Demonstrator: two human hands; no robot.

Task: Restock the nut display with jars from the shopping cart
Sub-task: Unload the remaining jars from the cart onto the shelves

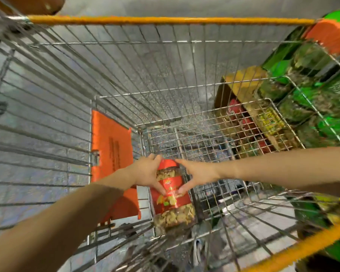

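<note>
Head camera, looking down: a person reaches both bare arms deep into a wire shopping cart (165,20) edged with orange-yellow trim. Between the hands is a clear plastic jar (173,201) of pale nuts with a red label and a red lid (166,163). Its long axis runs almost up and down the frame, leaning slightly. The lid points away from the wearer towards the far end of the cart, and the base is nearest the camera.

The left hand (145,173) grips the jar from the left, with fingers curled over the lid edge and the thumb laid across the label. The right hand (198,174) mirrors it from the right, and the two thumbs nearly meet in a V on the label. Whether the jar rests on the cart's wire floor cannot be told.

An orange plastic flap (112,154) stands just left of the jar against the cart's inner wall. Beyond the cart's right side, blurred by motion, green-topped packs (322,107) fill a display, and a cardboard box (241,83) holds red-topped items (236,107). Grey speckled floor (145,6) shows around the cart.
</note>
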